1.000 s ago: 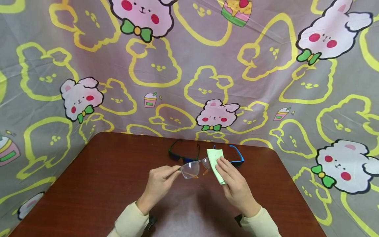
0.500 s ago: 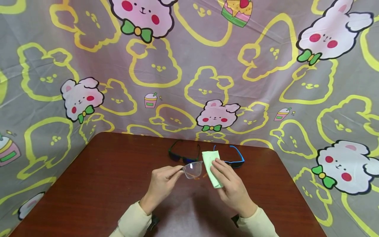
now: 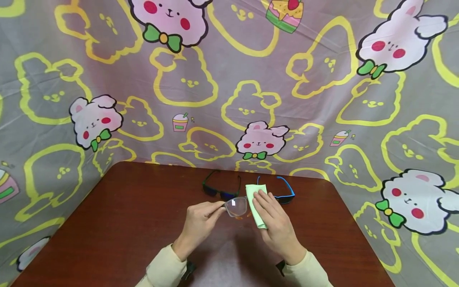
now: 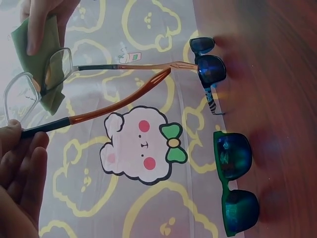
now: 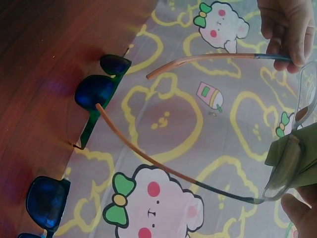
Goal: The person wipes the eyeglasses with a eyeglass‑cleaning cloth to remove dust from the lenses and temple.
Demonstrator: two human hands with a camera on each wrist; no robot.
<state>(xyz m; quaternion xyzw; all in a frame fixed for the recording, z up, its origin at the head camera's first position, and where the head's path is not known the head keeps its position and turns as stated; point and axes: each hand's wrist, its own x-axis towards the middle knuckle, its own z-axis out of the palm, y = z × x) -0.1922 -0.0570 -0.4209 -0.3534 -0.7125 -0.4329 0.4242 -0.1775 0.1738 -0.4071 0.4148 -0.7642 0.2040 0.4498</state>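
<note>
My left hand pinches clear-framed eyeglasses at one hinge, between thumb and fingers. Their dark temples with orange-brown tips are unfolded and point away from me, as the left wrist view shows. In my right hand is a folded pale green cloth, held against the right-hand lens. That lens is mostly hidden by the cloth in the head view. From the right wrist, the cloth appears behind the lens, with the thumb near the frame's edge. The glasses are held above the table.
Green-framed sunglasses with blue mirrored lenses lie at the back of the brown table. Blue-framed sunglasses lie to their right, partly behind the cloth and right hand. A patterned curtain surrounds the table's back and sides.
My right hand and the cloth have shifted left and slightly down, covering more of the right-hand lens. The left hand has moved a little right with the eyeglasses. Both sunglasses stay put.
</note>
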